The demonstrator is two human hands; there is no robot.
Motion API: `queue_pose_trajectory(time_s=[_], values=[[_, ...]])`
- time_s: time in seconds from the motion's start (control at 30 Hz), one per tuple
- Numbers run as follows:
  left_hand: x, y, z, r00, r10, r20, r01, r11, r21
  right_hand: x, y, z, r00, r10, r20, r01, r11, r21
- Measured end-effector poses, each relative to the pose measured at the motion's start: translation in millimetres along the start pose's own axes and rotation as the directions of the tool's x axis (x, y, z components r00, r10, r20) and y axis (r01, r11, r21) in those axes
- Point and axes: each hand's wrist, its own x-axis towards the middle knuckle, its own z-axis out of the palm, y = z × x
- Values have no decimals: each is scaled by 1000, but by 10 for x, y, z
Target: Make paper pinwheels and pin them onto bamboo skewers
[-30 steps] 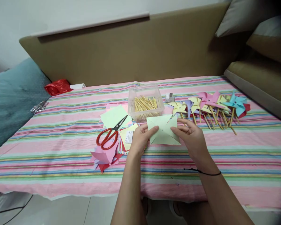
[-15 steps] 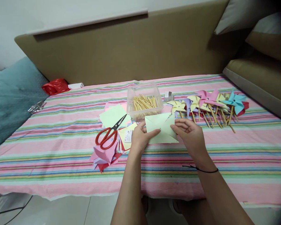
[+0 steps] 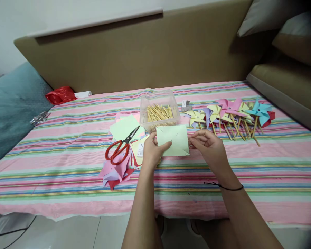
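A pale green paper square (image 3: 180,138), with diagonal cuts from its corners and a small dark dot near its middle, is upright above the striped cloth. My left hand (image 3: 151,151) grips its left side, thumb across the front and fingers behind. Beside the right edge is my right hand (image 3: 207,147), fingers curled and thumb pressed to the fingertips; whatever they hold, if anything, is too small to make out. Left of my left hand, red-handled scissors (image 3: 121,147) lie partly over paper sheets (image 3: 125,128). Cut pink, purple and red papers (image 3: 116,173) are heaped just below.
Behind the square stands a clear plastic box (image 3: 159,97) of short wooden sticks (image 3: 159,113). Finished paper pinwheels (image 3: 232,109) lie at right, near a small grey-and-white box (image 3: 186,105). A small white box (image 3: 140,150) sits on papers by my left hand. A red bag (image 3: 60,95) lies far left.
The paper square has shifted slightly left with my left hand. My right thumb has come off its front, and the right fingers are now drawn together at its edge.
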Motion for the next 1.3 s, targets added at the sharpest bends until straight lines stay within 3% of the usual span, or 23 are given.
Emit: queue_pose_trajectory(time_s=[0.17,0.33,0.6,0.77,0.97,1.3], values=[[-4,23,-3,1000,-5,8,6,996,-88,7,19,-52,987,-54,148,76,987,-143],[-13,54,-5,1000,23,0,-23,994,-103,2,24,-26,976,-24,216,48,993,-106],[-26,48,31,998,46,52,-43,998,-45,-14,3,63,983,72,169,-69,997,-21],[-21,24,49,995,36,92,-36,999,-3,-43,36,183,983,182,36,-183,982,44],[-26,24,62,994,19,107,-16,999,-34,-22,57,247,993,115,-23,-116,993,-27],[-29,13,83,996,42,73,-36,996,-77,-4,87,213,1000,21,17,-19,996,-83]])
